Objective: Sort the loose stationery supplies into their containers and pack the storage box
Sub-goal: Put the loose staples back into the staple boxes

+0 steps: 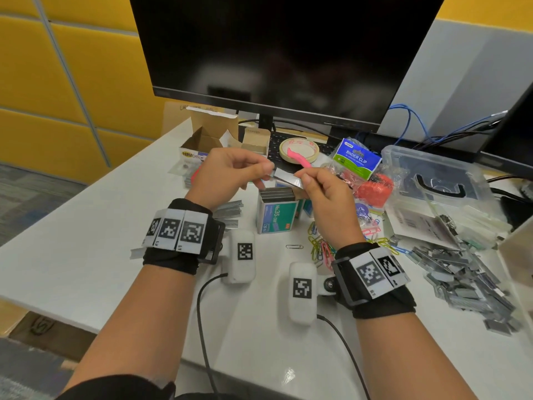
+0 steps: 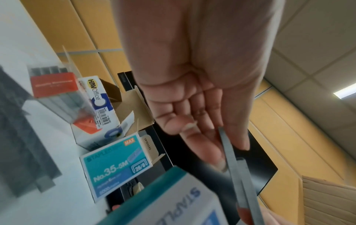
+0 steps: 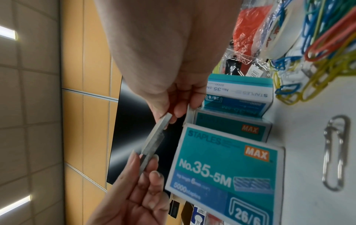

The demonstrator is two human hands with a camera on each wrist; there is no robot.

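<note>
grey metal staple strip point(image 1: 284, 178): left hand point(image 1: 227, 174) and right hand point(image 1: 327, 194) pinch its ends. keep it level. lower squarely into the open teal staple box point(image 1: 277, 210) near the desk's far edge.

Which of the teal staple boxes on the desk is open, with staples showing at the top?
The upright teal box directly below the two hands: its top is open and grey staple strips show inside. The other teal boxes behind it look closed.

The right hand point(image 1: 326, 197) hides part of the open staple box point(image 1: 277, 210). The clear storage box point(image 1: 438, 192) contents are indistinct. The nearest box point(image 2: 173, 202) is blurred and cut off in the left wrist view.
</note>
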